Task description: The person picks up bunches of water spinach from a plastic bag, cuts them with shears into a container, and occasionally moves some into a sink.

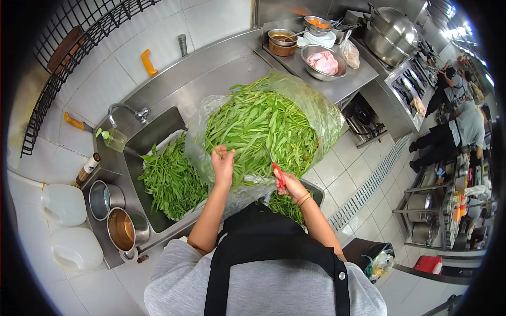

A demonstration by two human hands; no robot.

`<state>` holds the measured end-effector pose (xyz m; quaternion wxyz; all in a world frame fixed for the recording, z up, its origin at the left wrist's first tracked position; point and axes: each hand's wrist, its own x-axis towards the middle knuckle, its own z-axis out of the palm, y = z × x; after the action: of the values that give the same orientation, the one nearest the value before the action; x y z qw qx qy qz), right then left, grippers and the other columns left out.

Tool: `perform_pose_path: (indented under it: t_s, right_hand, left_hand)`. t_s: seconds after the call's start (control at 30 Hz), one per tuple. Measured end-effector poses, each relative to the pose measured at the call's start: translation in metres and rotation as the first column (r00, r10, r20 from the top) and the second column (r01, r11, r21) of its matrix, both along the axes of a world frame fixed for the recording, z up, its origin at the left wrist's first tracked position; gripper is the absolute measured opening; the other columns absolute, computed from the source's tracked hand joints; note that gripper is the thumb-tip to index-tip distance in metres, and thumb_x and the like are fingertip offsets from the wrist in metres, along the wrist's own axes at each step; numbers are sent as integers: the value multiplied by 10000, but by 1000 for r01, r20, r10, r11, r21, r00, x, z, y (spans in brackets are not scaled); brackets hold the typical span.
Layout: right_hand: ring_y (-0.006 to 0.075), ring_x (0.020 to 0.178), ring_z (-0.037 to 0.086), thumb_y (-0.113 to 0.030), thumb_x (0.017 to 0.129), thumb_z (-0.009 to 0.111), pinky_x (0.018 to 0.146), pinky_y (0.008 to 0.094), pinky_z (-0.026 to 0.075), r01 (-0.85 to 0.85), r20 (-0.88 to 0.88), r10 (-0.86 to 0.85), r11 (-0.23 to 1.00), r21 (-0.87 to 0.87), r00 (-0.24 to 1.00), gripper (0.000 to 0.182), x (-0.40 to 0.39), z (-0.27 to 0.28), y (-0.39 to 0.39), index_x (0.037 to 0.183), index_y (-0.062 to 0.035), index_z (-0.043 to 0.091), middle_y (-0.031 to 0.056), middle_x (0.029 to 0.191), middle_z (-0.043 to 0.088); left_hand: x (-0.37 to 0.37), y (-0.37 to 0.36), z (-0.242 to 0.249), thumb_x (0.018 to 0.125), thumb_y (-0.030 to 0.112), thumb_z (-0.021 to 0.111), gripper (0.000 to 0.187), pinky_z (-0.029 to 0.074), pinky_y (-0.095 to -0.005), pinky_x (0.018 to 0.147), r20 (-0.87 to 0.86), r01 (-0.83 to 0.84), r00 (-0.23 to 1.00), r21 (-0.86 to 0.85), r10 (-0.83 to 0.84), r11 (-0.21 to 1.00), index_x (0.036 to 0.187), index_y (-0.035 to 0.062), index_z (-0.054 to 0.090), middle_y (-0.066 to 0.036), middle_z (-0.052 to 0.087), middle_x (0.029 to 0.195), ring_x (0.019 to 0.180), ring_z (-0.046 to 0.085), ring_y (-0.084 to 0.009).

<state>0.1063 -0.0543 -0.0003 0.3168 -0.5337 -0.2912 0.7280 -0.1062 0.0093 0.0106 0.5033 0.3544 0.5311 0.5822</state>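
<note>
Water spinach stems [258,131], a huge heap of them, sit in a clear plastic bag [321,113] that's propped at the front edge of the steel desk [221,73], right by the sink. Left hand [223,164] is up in the pile with its fingers [219,152] pinching a few stalks at the near side of the heap. Right hand [289,184] has its fingers wrapped through red-handled scissors [276,169], blades poking up into the greens; can't tell if the blades are apart or together from here.

Just left of the bag, the sink [158,131] is loaded with a second batch of greens [171,181], and the faucet [126,111] hangs over its back corner. At the desk's left end there are two steel pots [118,216], one with brownish liquid, plus a bottle [87,169] beside them and two white jugs [66,224] on the floor. Far right end of the desk has a steel bowl of raw chicken [323,62] and smaller bowls behind it. A big lidded pot [392,34] sits on the stove past that. Other people in dark uniforms [453,131] are working well apart on the right.
</note>
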Motion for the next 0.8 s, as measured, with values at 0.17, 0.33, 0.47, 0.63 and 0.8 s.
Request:
perform_pose_path:
  t_s: [0.17,0.33,0.47,0.63,0.8]
  right_hand:
    - [67,445,476,-622,764,537,453,196,411,93,-33,-95,994,-64,995,516,19,-15,-15,634,-126,489,-33,573,499]
    - [70,451,484,-598,798,511,451,196,410,94,14,-93,995,-39,996,499,18,-4,-25,656,-119,508,-27,583,513]
    - [82,510,483,-579,823,489,499,198,417,28,-96,-29,1000,-10,995,486,16,3,-33,715,-105,510,-3,640,523]
    - [125,543,450,-574,837,462,510,233,377,28,-272,-14,998,50,962,477,1,14,-30,769,-102,486,17,642,482]
    - [120,492,435,-595,838,434,484,232,371,-21,-325,28,1000,23,945,502,-13,12,-11,730,-107,482,14,623,482]
  left_hand:
    - [27,33,-19,724,100,689,139,413,-259,526,-480,212,867,115,-133,971,818,31,614,-17,536,721,597,508,-124]
    - [40,42,-17,670,184,737,251,465,-351,664,-834,239,551,114,-38,964,833,12,653,-114,600,807,729,585,-279]
    - [28,40,-11,686,232,731,276,455,-348,647,-744,252,668,213,-11,944,799,-8,655,-155,625,804,685,589,-278]
    - [15,14,16,708,262,732,277,357,-244,479,-623,236,773,108,-119,966,785,6,658,-56,631,655,498,430,-75]
    - [13,0,11,708,211,736,270,436,-235,594,-580,233,807,138,-112,963,832,-18,662,-79,661,744,639,561,-93]
